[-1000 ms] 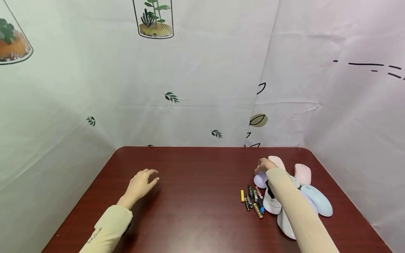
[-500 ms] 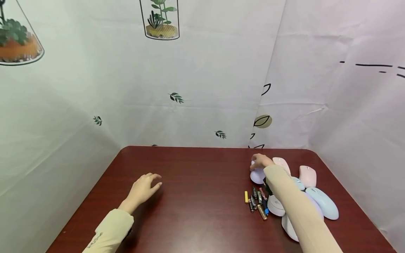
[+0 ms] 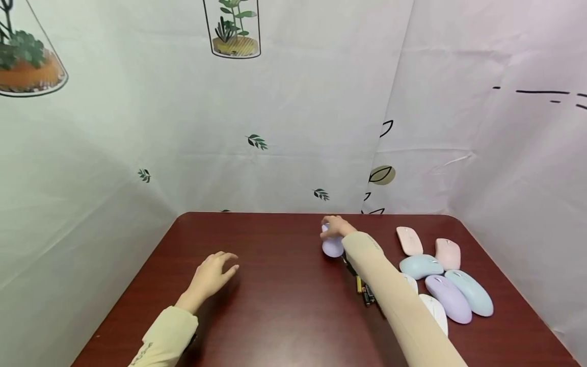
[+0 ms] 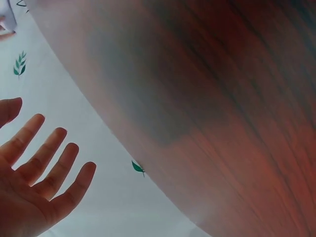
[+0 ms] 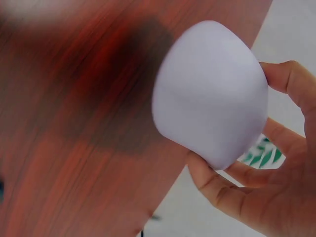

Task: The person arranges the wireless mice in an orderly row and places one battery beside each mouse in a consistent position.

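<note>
My right hand (image 3: 338, 227) grips a pale lavender computer mouse (image 3: 332, 247) over the far right-of-middle part of the table. In the right wrist view, the fingers and thumb of the right hand (image 5: 276, 192) pinch the rounded mouse (image 5: 210, 94) by its edges. The mouse seems raised above the wood, with a dark shadow beside it. On the left side, my left hand (image 3: 211, 275) holds nothing and hovers over the table. Its fingers are spread and slightly bent in the left wrist view, where the palm of the left hand (image 4: 24, 192) shows.
On the right of the dark red table (image 3: 275, 316) lie several mice: pink (image 3: 409, 240), light blue (image 3: 469, 292), purple (image 3: 448, 298) and white (image 3: 433, 312). Several batteries (image 3: 367, 295) lie left of them, partly hidden by the right sleeve. A patterned cloth (image 3: 298, 102) surrounds the table.
My right hand has moved left with the lavender mouse, away from the group of mice. More of those mice are now uncovered, and the arm covers some batteries. The left hand has barely moved.
</note>
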Tool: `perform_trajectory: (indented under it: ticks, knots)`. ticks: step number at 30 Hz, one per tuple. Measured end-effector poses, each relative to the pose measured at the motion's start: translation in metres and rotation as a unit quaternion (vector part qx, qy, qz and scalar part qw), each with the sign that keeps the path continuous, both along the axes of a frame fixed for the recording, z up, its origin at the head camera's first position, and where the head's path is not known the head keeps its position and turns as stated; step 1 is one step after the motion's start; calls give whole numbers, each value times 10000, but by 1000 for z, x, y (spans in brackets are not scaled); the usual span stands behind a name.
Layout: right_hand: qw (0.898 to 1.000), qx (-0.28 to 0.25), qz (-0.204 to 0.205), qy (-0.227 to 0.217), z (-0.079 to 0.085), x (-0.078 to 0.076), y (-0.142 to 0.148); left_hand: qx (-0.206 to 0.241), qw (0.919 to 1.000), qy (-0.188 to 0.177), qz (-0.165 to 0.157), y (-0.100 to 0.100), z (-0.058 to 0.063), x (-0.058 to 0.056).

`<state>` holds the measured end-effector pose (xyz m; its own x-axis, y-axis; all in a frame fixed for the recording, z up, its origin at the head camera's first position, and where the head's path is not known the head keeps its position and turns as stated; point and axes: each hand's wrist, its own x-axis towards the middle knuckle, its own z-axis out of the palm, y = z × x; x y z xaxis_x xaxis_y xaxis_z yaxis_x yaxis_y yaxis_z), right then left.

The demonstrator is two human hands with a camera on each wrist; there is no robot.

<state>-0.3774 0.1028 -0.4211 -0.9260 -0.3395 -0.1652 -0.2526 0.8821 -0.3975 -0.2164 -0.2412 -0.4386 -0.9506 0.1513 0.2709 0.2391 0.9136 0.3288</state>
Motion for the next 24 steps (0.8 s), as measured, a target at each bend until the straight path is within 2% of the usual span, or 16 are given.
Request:
perform_trajectory:
  ticks: [1, 2, 5, 6, 7, 8, 9, 11, 14, 16, 17, 18, 20, 21, 23, 24]
  knots:
    - [9999, 11, 56, 107, -7, -6, -5, 33, 10000, 3, 7, 2, 0, 1]
    - [9992, -103, 178, 334, -23, -20, -7, 73, 10000, -4, 11, 4, -1, 1]
    - [9993, -227, 46, 291, -35, -30, -32, 173, 9998, -58, 7, 11, -1, 3]
    - [9993, -329, -28, 197, -30, -27, -43, 188, 9998, -86, -2, 13, -1, 4]
    - [9991, -402, -104, 56, -11, -8, -56, 193, 9998, -83, -5, 14, 0, 5]
    - [9986, -491, -179, 35, -5, -1, -69, 194, 9998, -54, -4, 15, 1, 6]
    - [9984, -451, -316, -100, 11, 14, -84, 178, 9998, -4, 7, 15, 3, 7]
    - [9980, -560, -297, 25, 21, 27, -106, 86, 9998, 183, 47, 16, 5, 9]
    - [9983, -478, -331, 91, 27, 31, -136, -226, 9983, 528, 131, 16, 7, 13]
    - [9986, -370, -378, 52, 25, 22, -153, -458, 9966, 677, 127, 17, 7, 15]
    - [9986, -323, -409, 50, 21, 16, -162, -542, 9957, 736, 118, 18, 6, 15]
    - [9984, -300, -388, 288, 8, 5, -171, -609, 9951, 765, 111, 18, 5, 16]
    - [9985, -261, -381, 305, -11, -12, -188, -644, 9948, 784, 107, 19, 5, 18]
    - [9979, -322, -322, 463, -28, -24, -196, -621, 9949, 783, 107, 20, 5, 19]
    - [9983, -403, -217, 364, -44, -32, -210, -579, 9950, 802, 123, 19, 5, 20]
    - [9977, -472, -116, 471, -53, -34, -216, -574, 9950, 808, 128, 19, 6, 20]
